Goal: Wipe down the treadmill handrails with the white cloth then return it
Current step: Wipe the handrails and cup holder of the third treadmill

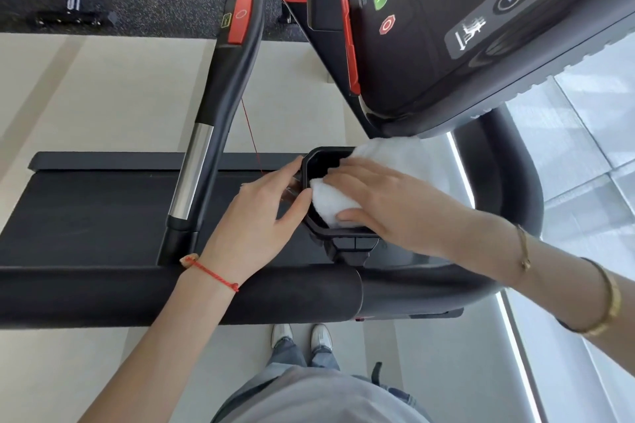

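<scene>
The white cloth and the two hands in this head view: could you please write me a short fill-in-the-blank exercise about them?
1. The right hand presses the white cloth into the black ____ holder beside the console.
2. The left hand touches the holder's ____ side.
3. The left wrist wears a ____ string bracelet.
4. The handrail carries a ____ stop button near its top.

Missing words: cup; left; red; red

Black cup holder [340,235] — white cloth [331,204] seemingly half inside.
</scene>
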